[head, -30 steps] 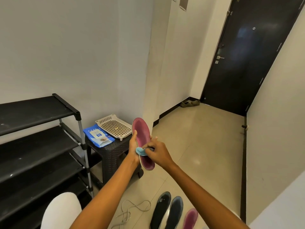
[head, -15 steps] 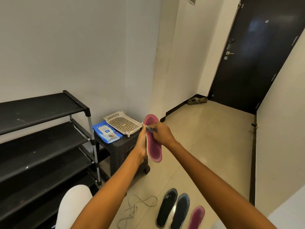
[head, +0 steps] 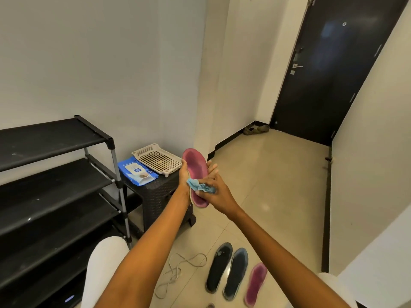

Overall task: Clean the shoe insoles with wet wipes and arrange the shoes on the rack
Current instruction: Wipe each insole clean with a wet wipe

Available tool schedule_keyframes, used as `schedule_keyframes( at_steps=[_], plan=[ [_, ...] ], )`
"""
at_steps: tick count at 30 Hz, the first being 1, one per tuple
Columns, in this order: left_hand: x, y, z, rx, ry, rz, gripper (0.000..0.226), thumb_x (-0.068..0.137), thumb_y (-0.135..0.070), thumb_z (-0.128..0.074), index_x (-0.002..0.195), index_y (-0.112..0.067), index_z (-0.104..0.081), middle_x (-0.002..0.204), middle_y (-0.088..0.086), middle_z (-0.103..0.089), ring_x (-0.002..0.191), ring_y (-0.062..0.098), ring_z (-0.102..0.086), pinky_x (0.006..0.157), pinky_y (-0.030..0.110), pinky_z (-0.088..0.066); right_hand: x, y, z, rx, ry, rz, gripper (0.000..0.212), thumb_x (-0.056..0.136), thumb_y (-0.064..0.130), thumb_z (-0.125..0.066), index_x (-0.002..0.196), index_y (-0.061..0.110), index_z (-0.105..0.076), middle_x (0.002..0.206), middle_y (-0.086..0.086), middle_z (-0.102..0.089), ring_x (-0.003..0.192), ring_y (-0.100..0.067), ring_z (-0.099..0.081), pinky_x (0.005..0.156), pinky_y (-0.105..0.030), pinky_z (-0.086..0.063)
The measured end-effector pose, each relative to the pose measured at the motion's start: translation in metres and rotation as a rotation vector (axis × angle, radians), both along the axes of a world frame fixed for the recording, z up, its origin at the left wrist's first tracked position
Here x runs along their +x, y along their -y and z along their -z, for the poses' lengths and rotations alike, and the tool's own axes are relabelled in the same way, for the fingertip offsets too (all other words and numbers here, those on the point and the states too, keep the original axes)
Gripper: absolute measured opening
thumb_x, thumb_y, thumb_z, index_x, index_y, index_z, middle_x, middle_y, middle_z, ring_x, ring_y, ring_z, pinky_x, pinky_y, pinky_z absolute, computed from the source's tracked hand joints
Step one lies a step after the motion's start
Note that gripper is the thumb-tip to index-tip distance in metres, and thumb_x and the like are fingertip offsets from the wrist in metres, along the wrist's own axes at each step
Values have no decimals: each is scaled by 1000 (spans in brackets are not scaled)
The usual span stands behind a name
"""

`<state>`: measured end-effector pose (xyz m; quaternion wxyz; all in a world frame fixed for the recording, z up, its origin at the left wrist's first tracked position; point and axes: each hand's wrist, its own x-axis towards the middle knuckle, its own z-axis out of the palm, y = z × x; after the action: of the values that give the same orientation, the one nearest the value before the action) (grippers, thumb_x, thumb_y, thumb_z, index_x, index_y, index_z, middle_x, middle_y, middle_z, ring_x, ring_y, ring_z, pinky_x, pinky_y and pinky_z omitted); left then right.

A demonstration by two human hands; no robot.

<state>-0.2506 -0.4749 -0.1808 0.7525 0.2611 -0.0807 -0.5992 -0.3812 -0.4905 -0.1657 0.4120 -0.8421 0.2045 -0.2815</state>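
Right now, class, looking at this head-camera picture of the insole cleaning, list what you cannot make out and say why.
- Underside of the pink insole: faces away from the head view; the left hand covers its edge.
- Fingertips of the right hand: wrapped by the blue wipe.
- Print on the wet wipes pack: too small.
- Small object by the floor insoles: cut off by the bottom edge.
- Shoes by the door: too small for detail.

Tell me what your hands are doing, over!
Left hand holds pink insole upright. Right hand pinches blue wet wipe against it. Three insoles wait on floor. Nothing blocking.
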Motion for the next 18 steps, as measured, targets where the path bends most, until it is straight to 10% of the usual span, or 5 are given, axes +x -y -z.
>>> schedule_keyframes(
  at_steps=[8,18],
  plan=[
    [-29,-9,6,18,-35,63,56,86,-61,-49,109,-11,-61,93,10,-65,88,21,-63,73,33,-56,8,0,-2,-142,-61,416,30,89,33,-61,109,12,-68,102,-7,-60,91,-17,-53,63,-17,-43],
    [-40,3,21,-7,-126,-8,50,95,-52,-41,102,-7,-62,89,11,-59,81,23,-63,68,35,-57,-38,1,15,-127,-113,61,19,88,21,-63,83,36,-52,100,2,-49,98,-16,-45,82,-28,-45]
  ],
)
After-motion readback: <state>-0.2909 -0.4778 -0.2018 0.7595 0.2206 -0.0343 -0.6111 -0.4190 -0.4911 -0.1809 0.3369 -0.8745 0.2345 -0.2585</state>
